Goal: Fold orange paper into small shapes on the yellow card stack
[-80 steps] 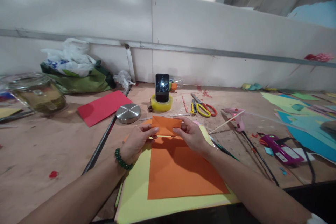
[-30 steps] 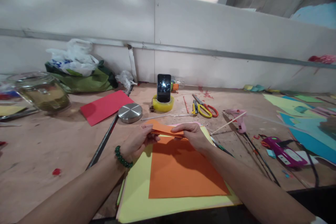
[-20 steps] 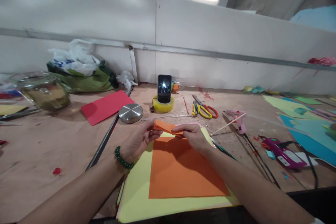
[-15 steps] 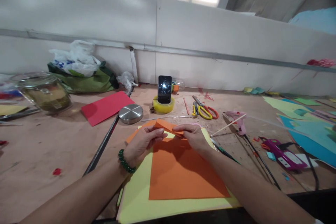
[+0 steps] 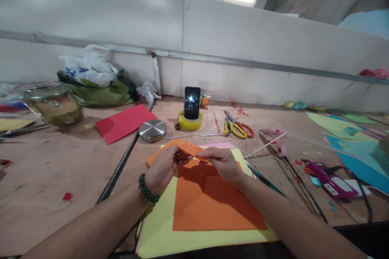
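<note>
A small folded orange paper [image 5: 189, 147] is held just above the table between both hands. My left hand [image 5: 165, 166], with a green bead bracelet on the wrist, pinches its left end. My right hand [image 5: 222, 162] pinches its right end. Beneath the hands lies a flat orange sheet [image 5: 212, 200] on top of a larger yellow sheet [image 5: 158, 218], with a pink sheet edge [image 5: 223, 145] showing behind.
A phone [image 5: 192, 102] stands in a yellow tape roll [image 5: 190, 122]. Scissors [image 5: 235, 125], two glue guns [image 5: 278, 139] [image 5: 330, 175] with cords, a steel lid [image 5: 152, 130], a red sheet [image 5: 124, 123], a dark rod [image 5: 118, 168], a glass jar [image 5: 54, 104] and blue-green paper [image 5: 358, 145] surround the work.
The folded orange paper went from upright and facing me to tilted nearly flat between my fingers. Both hands shifted slightly right and nearer to me.
</note>
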Demonstrator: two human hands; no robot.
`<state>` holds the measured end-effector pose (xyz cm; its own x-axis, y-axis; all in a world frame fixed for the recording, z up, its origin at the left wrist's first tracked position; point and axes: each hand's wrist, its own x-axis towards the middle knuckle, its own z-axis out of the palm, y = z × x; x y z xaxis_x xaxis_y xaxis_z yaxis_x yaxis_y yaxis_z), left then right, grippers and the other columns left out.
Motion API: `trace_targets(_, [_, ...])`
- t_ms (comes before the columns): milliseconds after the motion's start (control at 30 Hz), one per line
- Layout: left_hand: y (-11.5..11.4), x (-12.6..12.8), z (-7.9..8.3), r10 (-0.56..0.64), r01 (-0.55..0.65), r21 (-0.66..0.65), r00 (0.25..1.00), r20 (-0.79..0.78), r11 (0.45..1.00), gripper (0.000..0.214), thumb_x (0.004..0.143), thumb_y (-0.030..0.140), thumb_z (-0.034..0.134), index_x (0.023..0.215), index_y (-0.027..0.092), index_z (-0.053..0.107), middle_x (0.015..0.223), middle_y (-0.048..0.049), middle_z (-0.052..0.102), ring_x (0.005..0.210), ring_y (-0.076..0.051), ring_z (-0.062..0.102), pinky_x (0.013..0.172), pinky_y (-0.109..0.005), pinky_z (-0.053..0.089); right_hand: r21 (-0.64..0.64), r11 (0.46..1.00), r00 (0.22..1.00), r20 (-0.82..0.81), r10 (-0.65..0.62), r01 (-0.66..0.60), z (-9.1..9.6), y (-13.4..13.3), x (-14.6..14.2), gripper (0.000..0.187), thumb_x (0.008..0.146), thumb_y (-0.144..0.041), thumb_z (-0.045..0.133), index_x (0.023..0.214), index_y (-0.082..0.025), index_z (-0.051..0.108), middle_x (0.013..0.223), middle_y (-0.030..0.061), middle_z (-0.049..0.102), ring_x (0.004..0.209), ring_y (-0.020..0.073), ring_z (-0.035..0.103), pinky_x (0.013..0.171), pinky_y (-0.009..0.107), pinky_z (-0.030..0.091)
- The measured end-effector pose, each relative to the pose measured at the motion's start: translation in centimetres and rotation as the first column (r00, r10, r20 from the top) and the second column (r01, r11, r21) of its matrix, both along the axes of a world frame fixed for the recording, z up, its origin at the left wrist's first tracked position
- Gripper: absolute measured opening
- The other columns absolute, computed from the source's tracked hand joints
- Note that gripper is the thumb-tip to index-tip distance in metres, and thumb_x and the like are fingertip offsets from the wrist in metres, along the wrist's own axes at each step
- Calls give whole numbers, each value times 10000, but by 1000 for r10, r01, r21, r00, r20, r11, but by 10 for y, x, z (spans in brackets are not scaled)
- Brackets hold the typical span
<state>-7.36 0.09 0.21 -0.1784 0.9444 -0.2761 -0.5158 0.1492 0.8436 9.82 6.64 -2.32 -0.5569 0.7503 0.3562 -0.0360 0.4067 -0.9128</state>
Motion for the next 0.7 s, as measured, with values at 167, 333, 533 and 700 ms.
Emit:
trace_targets(167, [-1,0,4,57,-57,-2,996,70,998,255,787,375,660,669,149,642,629,-16,657,609,-119,623,620,-216,518,-14,999,999,-19,-31,31,-2,1,0,358,658,-132,479,810,-245,783,771,8,747,694,166,678,670,314,558])
trace_targets(333, [-3,0,1,26,-26,37,1000,-12,999,259,575,240,854,659,151,626,626,23,637,627,-91,604,631,-178,493,-19,1000,1000,-11,-6,6,-2,2,1,346,674,-119,495,822,-242,782,762,9,737,693,170,674,702,340,566])
trace_targets(533, [-3,-3,-3,8,8,133,993,-115,991,264,538,238,839,714,146,665,670,17,667,636,-94,590,616,-191,480,68,995,998,-5,69,-69,-8,4,1,359,714,-86,504,878,-246,779,791,16,727,725,166,659,714,334,540])
trace_targets(700, [-8,-3,3,122,7,299,904,-410,954,261,613,289,765,809,146,670,770,-20,700,704,-145,629,675,-263,514,132,979,986,69,149,-157,-4,2,2,316,732,-85,496,851,-224,753,869,33,704,795,173,658,729,315,522])
